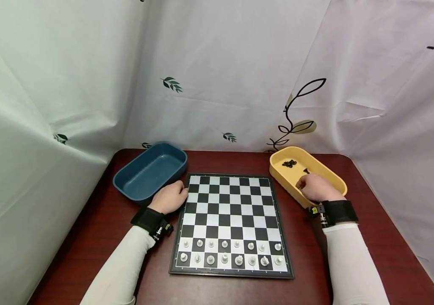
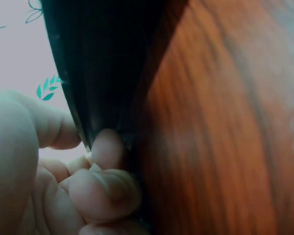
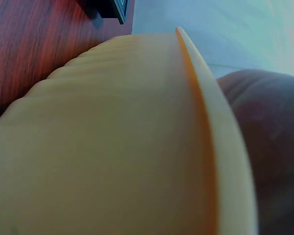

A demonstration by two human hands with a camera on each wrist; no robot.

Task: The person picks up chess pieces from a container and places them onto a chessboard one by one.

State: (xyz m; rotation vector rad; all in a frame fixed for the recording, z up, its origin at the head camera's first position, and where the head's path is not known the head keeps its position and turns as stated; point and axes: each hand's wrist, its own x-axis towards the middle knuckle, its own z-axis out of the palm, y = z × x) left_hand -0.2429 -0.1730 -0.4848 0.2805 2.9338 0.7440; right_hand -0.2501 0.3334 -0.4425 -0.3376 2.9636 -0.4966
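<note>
A black-and-white chessboard lies on the table, with white chess pieces in its two nearest rows. My left hand is at the board's left edge; in the left wrist view, thumb and fingers pinch the rim of the board from both sides. My right hand reaches over the near side of a yellow tray, fingers bent down inside. Black chess pieces lie in that tray. In the right wrist view the tray's wall hides the fingertips.
A blue tray sits at the left, just beyond my left hand. The dark red wooden table carries everything. White patterned cloth hangs behind and along both sides.
</note>
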